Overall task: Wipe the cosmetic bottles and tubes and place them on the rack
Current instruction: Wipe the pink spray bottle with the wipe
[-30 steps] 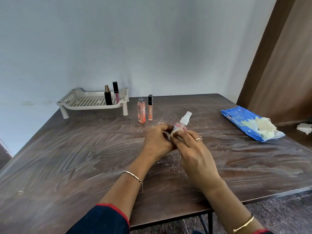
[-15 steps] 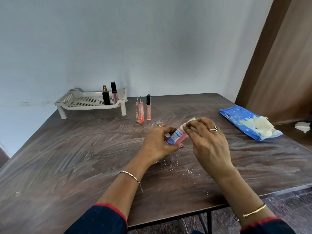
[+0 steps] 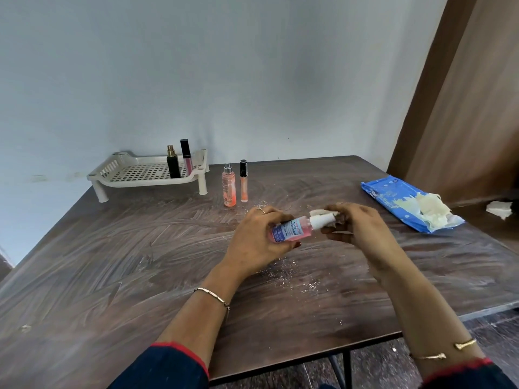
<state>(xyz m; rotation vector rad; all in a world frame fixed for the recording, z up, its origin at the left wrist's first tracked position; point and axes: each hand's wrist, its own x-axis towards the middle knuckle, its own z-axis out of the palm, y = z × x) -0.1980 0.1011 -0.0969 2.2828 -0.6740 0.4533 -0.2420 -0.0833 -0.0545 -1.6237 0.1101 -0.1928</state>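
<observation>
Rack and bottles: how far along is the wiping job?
Done: a black bottle and a pink gloss tube stand on the rack. In hand: the left hand grips a pink spray bottle while the right hand holds a wipe at its cap. Left: a peach spray bottle and an orange gloss tube stand on the table beside the rack.

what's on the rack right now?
Two items stand upright at the right end of the rack: a black bottle with a gold cap and, beside it, a pink gloss tube with a black cap. The rack's raised rim covers the tube's foot.
</observation>
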